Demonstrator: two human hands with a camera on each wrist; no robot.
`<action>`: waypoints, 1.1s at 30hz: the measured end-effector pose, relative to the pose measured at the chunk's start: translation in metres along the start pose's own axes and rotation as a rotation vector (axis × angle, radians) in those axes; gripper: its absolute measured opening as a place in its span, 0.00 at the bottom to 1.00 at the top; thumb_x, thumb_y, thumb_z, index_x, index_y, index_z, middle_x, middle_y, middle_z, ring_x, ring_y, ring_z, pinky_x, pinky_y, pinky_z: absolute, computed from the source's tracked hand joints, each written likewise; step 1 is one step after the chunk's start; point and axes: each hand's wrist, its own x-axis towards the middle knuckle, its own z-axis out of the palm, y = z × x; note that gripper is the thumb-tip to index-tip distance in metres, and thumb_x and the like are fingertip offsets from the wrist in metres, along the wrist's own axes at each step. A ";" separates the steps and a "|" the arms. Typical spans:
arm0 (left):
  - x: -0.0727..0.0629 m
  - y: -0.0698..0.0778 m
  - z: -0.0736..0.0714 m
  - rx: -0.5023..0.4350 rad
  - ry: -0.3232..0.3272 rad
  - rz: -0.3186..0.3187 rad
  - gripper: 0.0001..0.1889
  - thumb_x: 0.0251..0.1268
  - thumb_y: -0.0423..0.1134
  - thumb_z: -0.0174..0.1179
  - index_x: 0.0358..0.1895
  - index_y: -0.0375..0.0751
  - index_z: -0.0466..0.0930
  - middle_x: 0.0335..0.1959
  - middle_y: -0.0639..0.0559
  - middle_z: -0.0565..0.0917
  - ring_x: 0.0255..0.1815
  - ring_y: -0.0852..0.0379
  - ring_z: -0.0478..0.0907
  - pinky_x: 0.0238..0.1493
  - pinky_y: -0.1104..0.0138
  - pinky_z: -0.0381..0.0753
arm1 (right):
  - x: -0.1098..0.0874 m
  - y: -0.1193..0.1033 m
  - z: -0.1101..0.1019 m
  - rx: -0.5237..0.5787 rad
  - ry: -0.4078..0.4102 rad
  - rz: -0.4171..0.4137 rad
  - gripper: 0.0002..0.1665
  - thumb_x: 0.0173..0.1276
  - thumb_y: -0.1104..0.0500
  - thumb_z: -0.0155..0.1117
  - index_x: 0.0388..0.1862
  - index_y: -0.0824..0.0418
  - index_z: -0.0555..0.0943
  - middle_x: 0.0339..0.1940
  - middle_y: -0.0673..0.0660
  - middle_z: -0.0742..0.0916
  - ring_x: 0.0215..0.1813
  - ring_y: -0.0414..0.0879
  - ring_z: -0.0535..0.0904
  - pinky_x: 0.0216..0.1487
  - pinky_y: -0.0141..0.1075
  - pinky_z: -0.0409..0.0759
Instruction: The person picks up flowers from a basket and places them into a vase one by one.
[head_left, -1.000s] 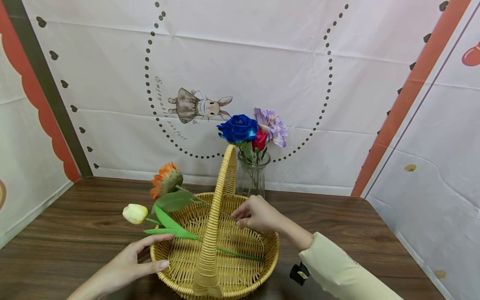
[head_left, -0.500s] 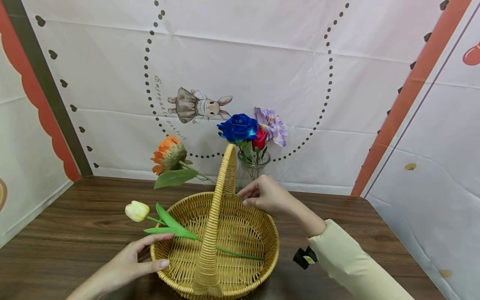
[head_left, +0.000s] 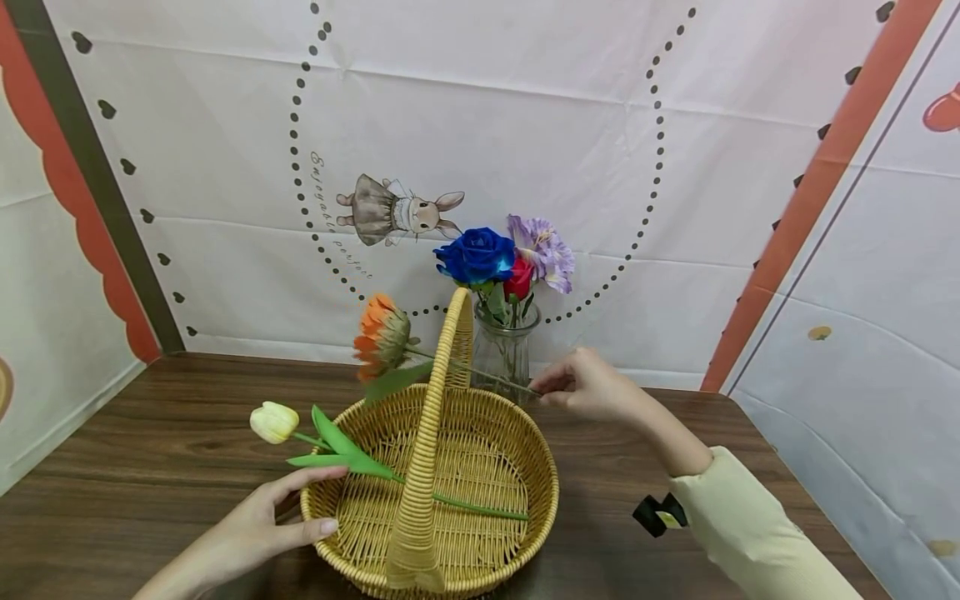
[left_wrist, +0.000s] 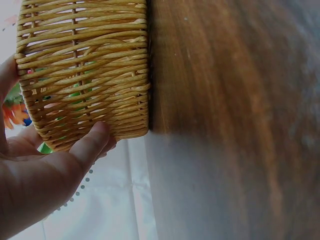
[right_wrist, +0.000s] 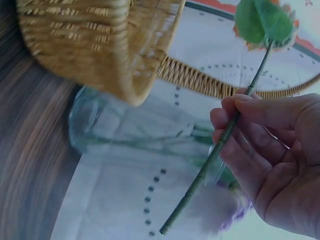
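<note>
My left hand [head_left: 258, 521] grips the left rim of a yellow wicker basket [head_left: 546, 446], its thumb and a finger over the edge. Fingers also lie against the outer weave [left_wrist: 95, 80] in the left wrist view. My right hand [head_left: 592, 387] pinches the stem [right_wrist: 187, 197] of an orange flower [head_left: 378, 340] behind the basket's right side. That stem slants past the handle, bloom to the left, with its lower end hanging free below the fingers in the right wrist view. A pale yellow tulip [head_left: 274, 422] lies across the basket, its bloom beyond the left rim.
A glass vase [head_left: 491, 354] stands behind the basket, holding a blue rose [head_left: 477, 256], a red flower [head_left: 519, 279] and a purple flower [head_left: 549, 254]. The basket's tall arched handle [head_left: 423, 467] rises over its middle. A printed cloth [head_left: 585, 150] hangs behind the wooden table [head_left: 172, 433].
My right hand has lifted the orange flower out of the basket and drawn it rightward, the bloom rising, then dipping slightly. My left hand, the basket and the tulip stay nearly still.
</note>
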 end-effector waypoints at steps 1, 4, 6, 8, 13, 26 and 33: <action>0.000 0.000 0.000 0.002 0.001 0.000 0.25 0.62 0.40 0.57 0.64 0.46 0.66 0.66 0.39 0.62 0.66 0.30 0.46 0.48 0.33 0.57 | -0.003 0.003 -0.001 0.000 -0.001 0.003 0.10 0.56 0.72 0.62 0.38 0.69 0.83 0.36 0.61 0.86 0.36 0.49 0.82 0.35 0.30 0.79; 0.000 0.000 0.001 0.011 0.006 0.000 0.25 0.62 0.40 0.57 0.63 0.46 0.66 0.65 0.39 0.63 0.66 0.31 0.47 0.47 0.33 0.58 | -0.013 0.013 -0.005 0.010 0.004 0.016 0.10 0.56 0.72 0.62 0.37 0.70 0.83 0.36 0.62 0.86 0.36 0.49 0.82 0.35 0.31 0.80; 0.000 0.000 0.001 0.015 0.011 0.002 0.25 0.62 0.40 0.58 0.63 0.46 0.66 0.65 0.39 0.63 0.66 0.31 0.47 0.47 0.33 0.58 | -0.019 0.019 -0.008 0.018 0.008 0.026 0.09 0.56 0.71 0.62 0.37 0.69 0.84 0.36 0.61 0.86 0.35 0.47 0.83 0.35 0.31 0.80; 0.000 -0.001 0.001 0.017 0.015 0.004 0.26 0.61 0.40 0.58 0.63 0.46 0.66 0.65 0.39 0.63 0.66 0.31 0.48 0.47 0.32 0.57 | -0.024 0.025 -0.010 0.034 0.007 0.041 0.09 0.57 0.71 0.62 0.37 0.69 0.84 0.36 0.61 0.86 0.35 0.46 0.83 0.35 0.31 0.80; -0.001 -0.002 0.001 0.036 0.033 0.030 0.25 0.61 0.40 0.59 0.63 0.47 0.67 0.64 0.39 0.64 0.65 0.31 0.49 0.47 0.33 0.59 | -0.038 0.037 -0.016 0.033 0.017 0.076 0.08 0.58 0.69 0.62 0.37 0.66 0.84 0.35 0.58 0.86 0.35 0.44 0.82 0.34 0.31 0.79; -0.001 -0.002 0.001 0.015 0.012 0.021 0.26 0.62 0.39 0.57 0.64 0.45 0.66 0.65 0.38 0.62 0.65 0.30 0.47 0.47 0.33 0.58 | -0.061 0.053 -0.028 0.069 0.111 0.154 0.08 0.58 0.67 0.64 0.38 0.66 0.83 0.32 0.55 0.85 0.33 0.43 0.81 0.32 0.33 0.79; -0.001 -0.002 0.001 0.036 0.027 0.026 0.26 0.61 0.39 0.58 0.63 0.46 0.66 0.65 0.38 0.63 0.65 0.30 0.48 0.46 0.32 0.58 | -0.063 0.055 -0.034 0.100 0.176 0.178 0.10 0.57 0.65 0.66 0.39 0.68 0.83 0.32 0.57 0.85 0.33 0.41 0.81 0.34 0.33 0.79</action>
